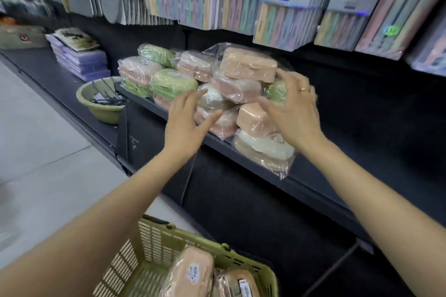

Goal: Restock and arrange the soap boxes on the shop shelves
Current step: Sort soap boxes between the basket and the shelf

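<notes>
On dark shelf (313, 176) — wrapped soap boxes (248, 65) piled; left hand (185, 125), right hand (292, 108) fingers spread wide, holding nothing.

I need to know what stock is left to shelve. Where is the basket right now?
The basket sits at the bottom centre of the head view, below the shelf and between the person's forearms, with wrapped soap boxes still inside.

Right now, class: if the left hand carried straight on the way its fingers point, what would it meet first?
Probably the white wrapped soap box mid-pile; the left hand points at it with spread fingers, though depth is unclear.
</notes>
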